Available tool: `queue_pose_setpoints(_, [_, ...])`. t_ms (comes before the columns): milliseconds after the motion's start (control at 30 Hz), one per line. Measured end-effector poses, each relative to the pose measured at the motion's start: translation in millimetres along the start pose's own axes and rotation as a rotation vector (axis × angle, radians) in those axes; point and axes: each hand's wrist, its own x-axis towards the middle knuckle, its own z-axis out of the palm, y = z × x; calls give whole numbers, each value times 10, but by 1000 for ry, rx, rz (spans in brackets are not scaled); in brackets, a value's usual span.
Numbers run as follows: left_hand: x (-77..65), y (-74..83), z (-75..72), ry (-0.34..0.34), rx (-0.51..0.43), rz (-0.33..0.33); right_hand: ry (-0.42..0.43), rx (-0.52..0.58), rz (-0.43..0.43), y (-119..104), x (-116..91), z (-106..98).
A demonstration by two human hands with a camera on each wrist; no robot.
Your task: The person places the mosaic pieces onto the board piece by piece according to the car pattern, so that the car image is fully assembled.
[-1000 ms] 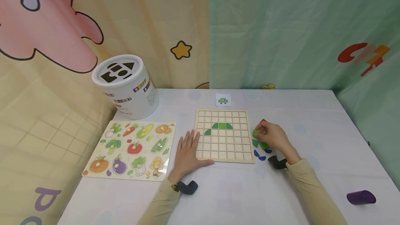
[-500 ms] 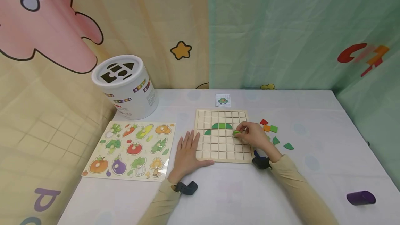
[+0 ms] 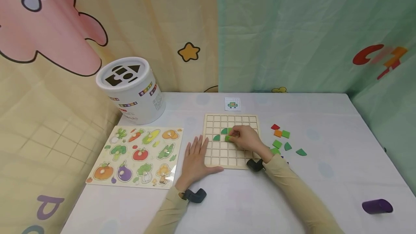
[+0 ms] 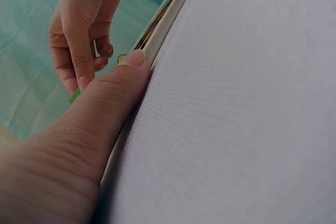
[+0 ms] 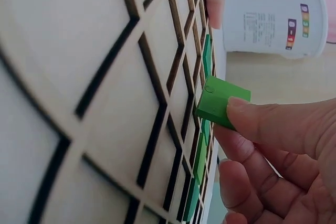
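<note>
My right hand [image 3: 248, 140] pinches a green square tile [image 5: 223, 100] between thumb and fingers, held tilted just over the wooden grid board [image 3: 212, 154]. Dark green quarter-round pieces [image 3: 216, 138] lie in the grid, along with a lighter green square [image 5: 200, 157], partly covered by the right hand in the head view. My left hand [image 3: 195, 160] rests at the board's left edge with fingers straight and thumb [image 4: 113, 90] along its front edge. Right of the board lie loose pieces: a red one [image 3: 275, 126], an orange square [image 3: 277, 133], green squares [image 3: 277, 143] and dark green quarter-rounds [image 3: 301, 152].
Behind the board lies a small card [image 3: 232, 104] with a gridded coloured picture. A vegetable puzzle board [image 3: 152, 181] lies at the left, with a white bucket [image 3: 143, 104] behind it. A purple cylinder [image 3: 377, 206] lies at the right. Blue pieces are mostly hidden by the right sleeve.
My right hand has picked up a green square from the loose pieces and carried it left over the grid. Some loose pieces have spread apart. The left hand has stayed put.
</note>
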Motion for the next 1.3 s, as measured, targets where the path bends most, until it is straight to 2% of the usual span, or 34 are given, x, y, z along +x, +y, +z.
queue_pose_setpoints(133, [-1,0,1,-3,8,-5,-11,-30,-15,-28,45,20])
queue_pose_setpoints(400, [-5,1,-17,13,6,4,-31,-24,-27,-58,145,68])
queue_pose_setpoints(867, [11,-21,13,5,-1,0,-82,-73,38,-91,222,35])
queue_pose_setpoints(1300, [10,-22,9,8,-2,3,-69,-151,59,-102,247,50])
